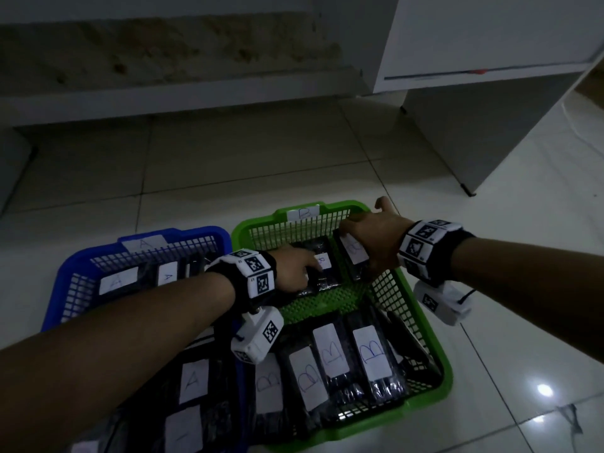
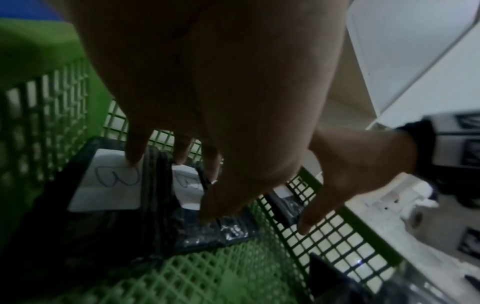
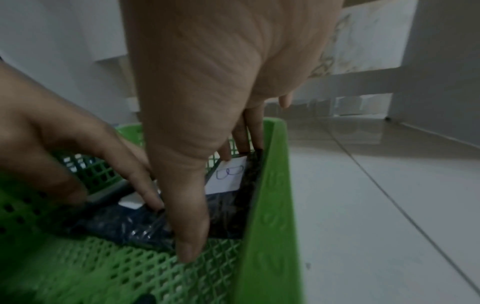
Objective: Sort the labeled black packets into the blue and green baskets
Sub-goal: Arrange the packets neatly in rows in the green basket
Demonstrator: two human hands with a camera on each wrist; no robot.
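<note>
The green basket (image 1: 255,220) tagged B stands right of the blue basket (image 1: 183,233) tagged A. My left hand (image 1: 294,269) reaches into the green basket's far end, its straight fingers (image 2: 135,152) pressing on black B packets (image 2: 109,185) lying flat there. My right hand (image 1: 372,237) holds another B packet (image 1: 354,253) that leans against the basket's right wall. Its thumb (image 3: 192,246) is at the near end and its fingers (image 3: 249,139) at the far end of this packet (image 3: 228,176). Several B packets (image 1: 330,351) fill the basket's near end.
Black A packets (image 1: 117,282) lie in the blue basket, with more (image 1: 192,380) under my left forearm. Both baskets sit on a pale tiled floor (image 1: 523,322). A white cabinet (image 1: 490,125) stands at the back right and a low ledge (image 1: 163,103) runs along the wall.
</note>
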